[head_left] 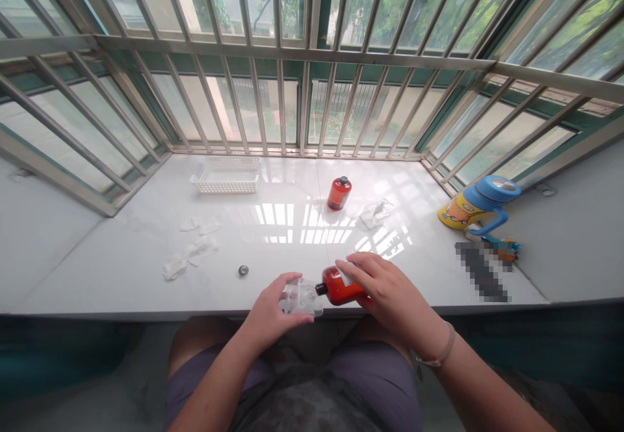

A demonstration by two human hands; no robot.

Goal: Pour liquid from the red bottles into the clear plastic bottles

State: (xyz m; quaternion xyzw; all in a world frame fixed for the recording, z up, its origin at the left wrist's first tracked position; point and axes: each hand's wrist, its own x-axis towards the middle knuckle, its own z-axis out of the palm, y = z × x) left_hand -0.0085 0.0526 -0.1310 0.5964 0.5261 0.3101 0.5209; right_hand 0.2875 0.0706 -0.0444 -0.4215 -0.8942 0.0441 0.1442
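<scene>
My right hand (385, 292) is wrapped round an amber-red bottle (338, 287) tipped on its side, its black neck pointing left. The neck meets a small clear plastic container (303, 297) that my left hand (273, 312) grips at the near edge of the white sill (121, 256). Whether liquid is flowing I cannot tell.
A second amber bottle (339, 193) with a black cap stands upright further back. Beside it lies a clear plastic piece (375, 213). A white basket (225, 177) sits far left, crumpled white wipes (191, 253) and a small round cap (243, 270) nearer. A blue-yellow cup (480, 203) lies at right. Window bars enclose the sill.
</scene>
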